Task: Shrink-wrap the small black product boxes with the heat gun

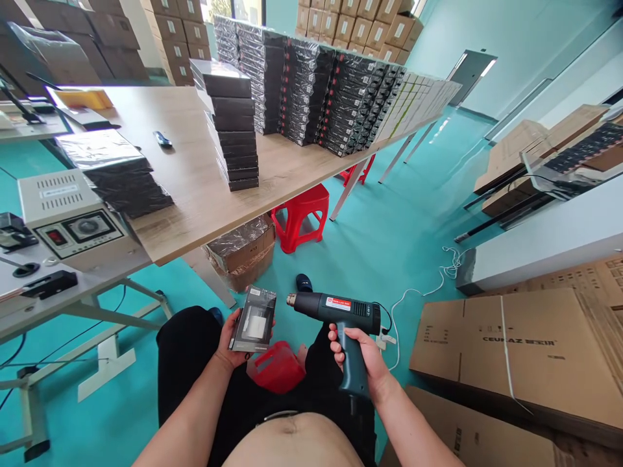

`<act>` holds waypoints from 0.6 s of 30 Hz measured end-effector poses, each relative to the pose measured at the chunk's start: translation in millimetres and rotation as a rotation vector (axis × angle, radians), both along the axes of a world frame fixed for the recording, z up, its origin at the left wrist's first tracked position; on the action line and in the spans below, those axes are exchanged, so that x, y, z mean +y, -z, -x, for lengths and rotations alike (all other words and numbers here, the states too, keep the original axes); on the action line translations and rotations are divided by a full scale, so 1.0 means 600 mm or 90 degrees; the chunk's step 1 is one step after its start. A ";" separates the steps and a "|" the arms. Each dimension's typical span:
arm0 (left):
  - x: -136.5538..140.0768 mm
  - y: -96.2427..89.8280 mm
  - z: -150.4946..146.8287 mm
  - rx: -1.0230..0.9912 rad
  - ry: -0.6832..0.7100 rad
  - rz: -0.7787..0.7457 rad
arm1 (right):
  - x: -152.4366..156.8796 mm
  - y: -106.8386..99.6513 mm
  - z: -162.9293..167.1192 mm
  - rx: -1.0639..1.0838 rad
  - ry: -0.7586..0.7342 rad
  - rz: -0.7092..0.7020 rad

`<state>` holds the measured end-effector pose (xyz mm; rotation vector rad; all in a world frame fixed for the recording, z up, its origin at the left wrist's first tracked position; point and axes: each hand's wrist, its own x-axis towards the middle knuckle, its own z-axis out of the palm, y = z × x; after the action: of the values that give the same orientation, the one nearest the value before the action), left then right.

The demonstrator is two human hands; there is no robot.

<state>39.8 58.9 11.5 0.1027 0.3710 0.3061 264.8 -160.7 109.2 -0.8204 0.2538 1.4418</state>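
Observation:
My left hand [228,344] is closed around a small black product box [254,319], gripping it by its sides. The box shows a white device printed on its face and a barcode label at its upper edge. In my right hand [360,350] is a dark green heat gun [335,307], gripped by its handle. Its metal nozzle points left toward the box, with a gap between them. Several stacked black boxes [233,123] stand on the wooden table [195,214] ahead, and a lower pile of wrapped boxes [121,172] lies to their left.
A sealing machine [73,220] sits at the left. Below the table are a red stool [304,217] and a carton [243,253]. Large cartons [516,350] fill the right side, near a white cable [418,295] on the floor. Long rows of wrapped boxes [306,84] line the table.

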 end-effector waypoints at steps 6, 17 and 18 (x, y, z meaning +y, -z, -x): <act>0.000 -0.001 0.000 0.006 0.013 0.004 | 0.029 -0.012 0.011 -0.009 -0.027 0.002; 0.000 0.010 -0.001 0.007 0.053 0.023 | 0.079 -0.020 0.018 -0.079 -0.084 -0.005; 0.000 0.010 -0.001 0.012 0.060 0.028 | 0.086 -0.022 0.021 -0.086 -0.090 -0.008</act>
<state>40.4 58.9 5.7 0.0804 0.3904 0.2035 252.2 -109.3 122.4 -0.9358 0.0853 1.5110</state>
